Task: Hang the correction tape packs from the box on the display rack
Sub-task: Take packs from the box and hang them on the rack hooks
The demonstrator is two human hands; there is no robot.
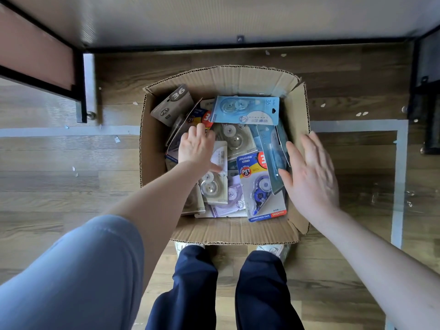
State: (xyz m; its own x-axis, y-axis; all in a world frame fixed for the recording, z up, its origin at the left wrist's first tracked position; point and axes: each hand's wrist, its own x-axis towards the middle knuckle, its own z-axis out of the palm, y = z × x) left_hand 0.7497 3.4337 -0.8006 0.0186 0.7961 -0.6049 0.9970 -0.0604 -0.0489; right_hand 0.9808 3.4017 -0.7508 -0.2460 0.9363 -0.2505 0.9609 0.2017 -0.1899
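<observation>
Your left hand (197,146) is inside the cardboard box (154,148), palm down, fingers a little curled and resting on the packs at the left side. The fingertips touch a pack with a red and yellow corner (202,117), and the thumb lies across a pale pack (217,172). You cannot tell from here if the hand really grips any pack.

Your right hand (309,177) is open and flat, fingers straight and together, and holds nothing. It is at the right wall of the box, just beside a light blue pack (273,153) that stands tilted against this wall.

The correction tape packs lie in a loose heap in the box, on the wooden floor (71,177) in front of your legs. A blue pack (247,110) at the far side lies with its long axis left to right, hang hole to the right. The blue and yellow pack (262,186) near you lies with its long axis near to far.
</observation>
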